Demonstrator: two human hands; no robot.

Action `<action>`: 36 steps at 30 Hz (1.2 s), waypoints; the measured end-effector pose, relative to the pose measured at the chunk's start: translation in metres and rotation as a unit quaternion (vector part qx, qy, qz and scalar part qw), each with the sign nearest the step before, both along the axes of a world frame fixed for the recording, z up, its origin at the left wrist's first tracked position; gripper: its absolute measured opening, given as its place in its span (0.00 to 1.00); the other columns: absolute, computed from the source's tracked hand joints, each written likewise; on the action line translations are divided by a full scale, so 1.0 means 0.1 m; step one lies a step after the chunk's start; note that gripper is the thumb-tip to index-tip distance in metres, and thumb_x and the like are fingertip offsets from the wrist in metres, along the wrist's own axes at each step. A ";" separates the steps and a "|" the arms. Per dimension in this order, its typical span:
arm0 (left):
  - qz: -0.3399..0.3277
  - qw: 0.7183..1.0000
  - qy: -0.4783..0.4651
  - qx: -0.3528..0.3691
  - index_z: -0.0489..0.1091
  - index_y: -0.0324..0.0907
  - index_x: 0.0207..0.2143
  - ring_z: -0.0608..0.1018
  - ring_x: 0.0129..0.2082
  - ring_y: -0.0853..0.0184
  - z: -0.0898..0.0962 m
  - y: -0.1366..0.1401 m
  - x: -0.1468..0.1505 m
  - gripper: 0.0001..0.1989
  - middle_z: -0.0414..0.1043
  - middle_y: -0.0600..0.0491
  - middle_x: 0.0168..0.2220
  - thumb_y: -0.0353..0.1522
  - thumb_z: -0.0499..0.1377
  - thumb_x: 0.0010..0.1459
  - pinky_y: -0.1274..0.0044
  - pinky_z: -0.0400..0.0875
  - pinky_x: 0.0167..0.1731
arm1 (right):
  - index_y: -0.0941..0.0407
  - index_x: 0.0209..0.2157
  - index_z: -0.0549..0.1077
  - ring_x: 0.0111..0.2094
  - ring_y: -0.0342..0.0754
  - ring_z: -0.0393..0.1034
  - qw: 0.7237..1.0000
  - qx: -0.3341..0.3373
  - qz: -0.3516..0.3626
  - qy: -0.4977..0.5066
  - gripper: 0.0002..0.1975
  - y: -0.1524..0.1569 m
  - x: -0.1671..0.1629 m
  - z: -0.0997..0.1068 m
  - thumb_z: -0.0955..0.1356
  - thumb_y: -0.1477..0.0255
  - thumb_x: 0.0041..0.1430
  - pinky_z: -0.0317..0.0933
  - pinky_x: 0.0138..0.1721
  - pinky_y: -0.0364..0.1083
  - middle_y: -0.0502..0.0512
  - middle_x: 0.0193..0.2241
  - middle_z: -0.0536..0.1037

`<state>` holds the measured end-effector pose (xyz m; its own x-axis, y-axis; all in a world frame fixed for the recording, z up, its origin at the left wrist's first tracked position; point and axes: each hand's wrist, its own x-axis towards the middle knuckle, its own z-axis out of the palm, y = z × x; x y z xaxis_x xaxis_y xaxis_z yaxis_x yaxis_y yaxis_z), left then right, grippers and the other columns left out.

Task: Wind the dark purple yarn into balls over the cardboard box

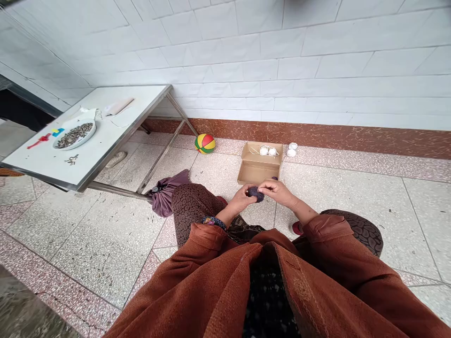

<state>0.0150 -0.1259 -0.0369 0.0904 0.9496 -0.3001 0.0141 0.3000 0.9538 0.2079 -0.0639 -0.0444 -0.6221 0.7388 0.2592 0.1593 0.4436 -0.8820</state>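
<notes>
Between my knees, my left hand (240, 199) is closed around a ball of dark purple yarn (258, 194). The fingers of my right hand (278, 191) are pinched together at the ball's top right, on its yarn; a single strand is too fine to make out. Just past my hands lies an open cardboard box (254, 172), with white yarn balls (268, 150) in its far half. A small dark purple piece (275, 178) shows at the box's near right corner, partly hidden behind my right hand. More white balls (292, 149) rest on the floor right of the box.
At left stands a metal-framed table (116, 136) bearing a dish (92, 136) of seed shells and small coloured items. A striped ball (205, 143) sits by the wall. A purple cloth bag (167, 195) lies by my left knee, and a shoe (116, 159) under the table.
</notes>
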 end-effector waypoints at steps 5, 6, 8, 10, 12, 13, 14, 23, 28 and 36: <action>-0.075 0.977 -0.195 -0.036 0.66 0.46 0.60 0.75 0.45 0.63 0.11 -0.07 0.04 0.36 0.73 0.49 0.48 0.28 0.66 0.46 0.70 0.67 0.49 | 0.55 0.32 0.77 0.34 0.49 0.71 0.996 -0.038 -0.077 0.001 0.14 0.07 0.01 -0.15 0.66 0.61 0.65 0.63 0.40 0.47 0.53 0.31 0.79; -0.075 0.970 -0.229 -0.042 0.67 0.47 0.59 0.75 0.47 0.62 0.14 -0.07 0.04 0.35 0.73 0.48 0.50 0.29 0.66 0.46 0.69 0.67 0.49 | 0.55 0.32 0.76 0.33 0.48 0.70 0.995 -0.051 -0.083 -0.008 0.14 0.08 0.01 -0.19 0.66 0.62 0.65 0.63 0.39 0.47 0.53 0.31 0.78; -0.056 0.959 -0.272 -0.046 0.69 0.46 0.57 0.75 0.48 0.61 0.16 -0.05 0.03 0.32 0.72 0.46 0.53 0.29 0.66 0.47 0.68 0.68 0.50 | 0.55 0.31 0.76 0.32 0.48 0.70 0.994 -0.060 -0.087 -0.039 0.13 0.07 0.00 -0.25 0.65 0.64 0.65 0.62 0.37 0.46 0.52 0.29 0.78; -0.010 0.958 -0.284 -0.046 0.71 0.42 0.53 0.76 0.47 0.61 0.15 -0.01 0.00 0.29 0.74 0.45 0.51 0.30 0.66 0.46 0.68 0.68 0.50 | 0.55 0.30 0.75 0.31 0.48 0.70 0.994 -0.044 -0.068 -0.077 0.11 0.05 -0.01 -0.28 0.66 0.65 0.64 0.61 0.35 0.45 0.51 0.27 0.77; 0.046 0.959 -0.276 -0.047 0.72 0.40 0.49 0.76 0.44 0.62 0.12 0.04 -0.04 0.26 0.75 0.46 0.47 0.31 0.67 0.44 0.68 0.69 0.49 | 0.55 0.31 0.76 0.32 0.48 0.71 0.995 -0.014 -0.018 -0.094 0.10 0.01 -0.02 -0.26 0.66 0.66 0.64 0.61 0.36 0.45 0.52 0.28 0.78; 0.071 0.960 -0.266 -0.047 0.72 0.40 0.47 0.77 0.44 0.62 0.10 0.05 -0.06 0.25 0.76 0.47 0.46 0.31 0.67 0.44 0.68 0.69 0.49 | 0.54 0.32 0.76 0.32 0.48 0.71 0.996 -0.001 0.015 -0.091 0.10 -0.02 -0.03 -0.24 0.66 0.65 0.64 0.62 0.37 0.45 0.52 0.29 0.78; 0.089 0.963 -0.250 -0.045 0.72 0.39 0.46 0.77 0.43 0.63 0.08 0.06 -0.07 0.24 0.76 0.47 0.45 0.30 0.67 0.43 0.68 0.70 0.49 | 0.54 0.32 0.77 0.33 0.48 0.71 0.995 0.009 0.047 -0.083 0.11 -0.05 -0.04 -0.22 0.66 0.65 0.65 0.62 0.37 0.45 0.52 0.30 0.79; -0.029 0.998 -0.038 -0.038 0.74 0.39 0.47 0.73 0.40 0.65 -0.01 -0.01 -0.04 0.27 0.73 0.51 0.41 0.26 0.66 0.39 0.71 0.65 0.48 | 0.55 0.34 0.79 0.33 0.47 0.71 0.999 -0.037 -0.013 0.017 0.15 -0.04 -0.01 0.01 0.69 0.57 0.63 0.63 0.37 0.46 0.54 0.31 0.78; -0.115 0.973 -0.189 -0.067 0.67 0.47 0.59 0.75 0.43 0.65 0.10 -0.06 0.00 0.39 0.72 0.50 0.46 0.28 0.66 0.41 0.72 0.67 0.45 | 0.55 0.33 0.78 0.32 0.48 0.69 0.993 -0.074 -0.090 0.006 0.15 0.05 0.00 -0.13 0.68 0.57 0.63 0.62 0.37 0.46 0.52 0.31 0.77; 0.053 0.964 -0.253 -0.056 0.68 0.44 0.56 0.76 0.46 0.63 0.15 0.08 -0.15 0.32 0.73 0.46 0.52 0.33 0.65 0.46 0.72 0.71 0.45 | 0.55 0.34 0.77 0.34 0.49 0.71 0.990 0.005 -0.001 -0.144 0.09 0.01 -0.04 -0.35 0.66 0.67 0.65 0.62 0.39 0.46 0.54 0.32 0.78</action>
<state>-0.0001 -0.1182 -0.0218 0.1569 0.9260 -0.3434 -0.4805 0.3754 0.7926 0.2043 -0.0631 -0.0790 -0.6699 0.7383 0.0786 0.4037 0.4510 -0.7960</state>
